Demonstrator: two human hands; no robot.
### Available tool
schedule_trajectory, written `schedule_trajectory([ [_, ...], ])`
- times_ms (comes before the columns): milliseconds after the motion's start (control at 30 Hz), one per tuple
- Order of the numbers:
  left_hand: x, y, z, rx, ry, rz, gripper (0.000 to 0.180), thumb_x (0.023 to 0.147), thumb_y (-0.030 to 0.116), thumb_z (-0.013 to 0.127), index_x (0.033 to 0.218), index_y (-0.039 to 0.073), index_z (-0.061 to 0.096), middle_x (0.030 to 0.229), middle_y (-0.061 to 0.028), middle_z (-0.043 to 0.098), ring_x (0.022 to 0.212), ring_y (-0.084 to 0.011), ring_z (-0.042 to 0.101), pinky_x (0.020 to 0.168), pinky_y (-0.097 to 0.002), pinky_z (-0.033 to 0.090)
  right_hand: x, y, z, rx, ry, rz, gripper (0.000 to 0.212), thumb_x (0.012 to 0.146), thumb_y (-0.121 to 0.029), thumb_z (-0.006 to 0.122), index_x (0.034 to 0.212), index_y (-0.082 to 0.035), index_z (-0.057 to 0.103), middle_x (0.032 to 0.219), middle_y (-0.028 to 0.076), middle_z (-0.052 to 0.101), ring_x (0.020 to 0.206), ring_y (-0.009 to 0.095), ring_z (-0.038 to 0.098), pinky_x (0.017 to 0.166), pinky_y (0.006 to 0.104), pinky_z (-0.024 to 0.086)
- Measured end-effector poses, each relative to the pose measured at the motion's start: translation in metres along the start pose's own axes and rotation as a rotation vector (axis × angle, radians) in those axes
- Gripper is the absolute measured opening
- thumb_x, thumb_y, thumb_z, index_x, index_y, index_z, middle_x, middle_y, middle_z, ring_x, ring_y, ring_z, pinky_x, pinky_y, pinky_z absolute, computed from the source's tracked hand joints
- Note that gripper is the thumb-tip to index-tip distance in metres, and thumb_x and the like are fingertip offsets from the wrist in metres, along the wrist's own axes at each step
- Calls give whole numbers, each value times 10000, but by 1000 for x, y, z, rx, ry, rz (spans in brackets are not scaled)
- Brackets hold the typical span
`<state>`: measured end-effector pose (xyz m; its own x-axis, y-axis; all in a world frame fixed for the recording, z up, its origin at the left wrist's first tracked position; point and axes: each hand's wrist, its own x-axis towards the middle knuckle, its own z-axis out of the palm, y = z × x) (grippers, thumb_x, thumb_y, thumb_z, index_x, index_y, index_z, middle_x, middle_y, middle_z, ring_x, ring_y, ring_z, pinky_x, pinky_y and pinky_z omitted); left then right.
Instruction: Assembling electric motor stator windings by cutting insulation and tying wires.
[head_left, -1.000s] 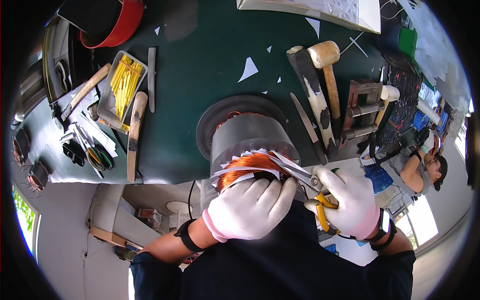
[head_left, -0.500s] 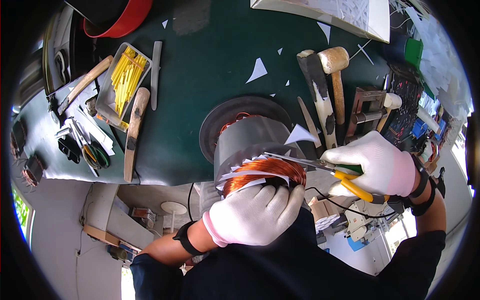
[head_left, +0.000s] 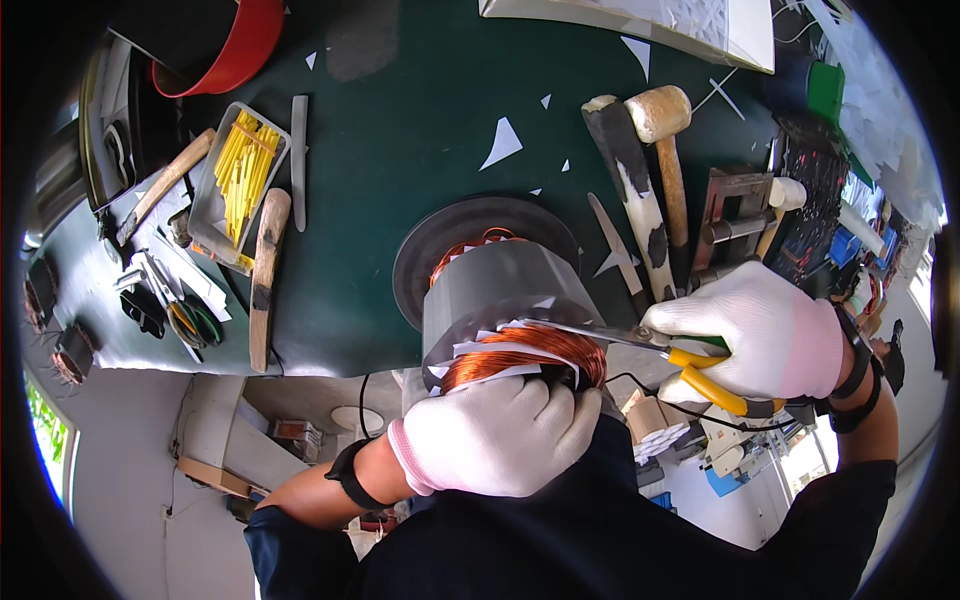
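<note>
While copper wire is touched by the left hand, scissors are gripped by the right hand

Where the green table is seen on the left, thin yellow sticks are piled in a gray tray with rounded corners. Just beside it, a rough wooden stick is laid. In the middle, a smooth gray drum is seen. At its near end, the wire is bunched into a fat, shiny ring, with flat white strips tucked in. The ring's lower edge is touched by the left hand's bent fingers, in a white knitted glove; whether it is gripped cannot be told. Over the ring's top right, thin metal blades are pointed left. Their yellow and green handles are held in the right hand, gloved too. Farther right, a hammer with a round white head is seen.
</note>
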<state>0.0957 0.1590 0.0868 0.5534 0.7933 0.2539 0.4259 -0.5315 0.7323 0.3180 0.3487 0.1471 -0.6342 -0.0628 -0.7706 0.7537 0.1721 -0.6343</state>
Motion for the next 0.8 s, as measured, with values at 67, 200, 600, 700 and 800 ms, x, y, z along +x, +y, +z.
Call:
schedule_trajectory([
  [67, -1, -1, 0, -6, 4, 32, 317, 706, 106, 779, 1009, 14, 771, 765, -43, 687, 638, -135, 663, 632, -277, 573, -5, 10, 15, 18, 71, -19, 402, 848, -269, 860, 1185, -89, 734, 927, 151, 753, 843, 360, 748, 720, 402, 589],
  [200, -1, -4, -7, -14, -129, 91, 377, 778, 159, 705, 1093, -42, 748, 806, -56, 679, 694, -164, 666, 647, -289, 529, -10, 11, 21, -16, 265, -59, 391, 853, -316, 854, 1158, -100, 738, 910, 135, 754, 812, 358, 744, 709, 405, 588],
  [600, 8, -15, -16, -17, -176, 199, 304, 794, 140, 727, 1070, 14, 758, 793, -43, 686, 686, -131, 675, 603, -248, 513, 2, 9, 11, 1, 76, -18, 387, 858, -351, 860, 1123, -94, 743, 863, 138, 741, 791, 346, 744, 698, 389, 587],
  [700, 8, -16, -16, -16, -185, 223, 304, 799, 137, 718, 1075, 16, 758, 808, -43, 688, 702, -134, 678, 611, -244, 510, 3, 6, 7, -37, 186, -75, 381, 866, -351, 847, 1121, -90, 739, 854, 130, 739, 780, 336, 744, 689, 391, 587],
  [800, 9, -19, -19, -11, -218, 258, 308, 801, 145, 711, 1077, 15, 759, 823, -43, 688, 717, -136, 676, 628, -243, 511, 11, 5, 3, -97, 78, -72, 408, 863, -374, 844, 1135, -90, 736, 836, 122, 731, 763, 330, 741, 676, 398, 585],
])
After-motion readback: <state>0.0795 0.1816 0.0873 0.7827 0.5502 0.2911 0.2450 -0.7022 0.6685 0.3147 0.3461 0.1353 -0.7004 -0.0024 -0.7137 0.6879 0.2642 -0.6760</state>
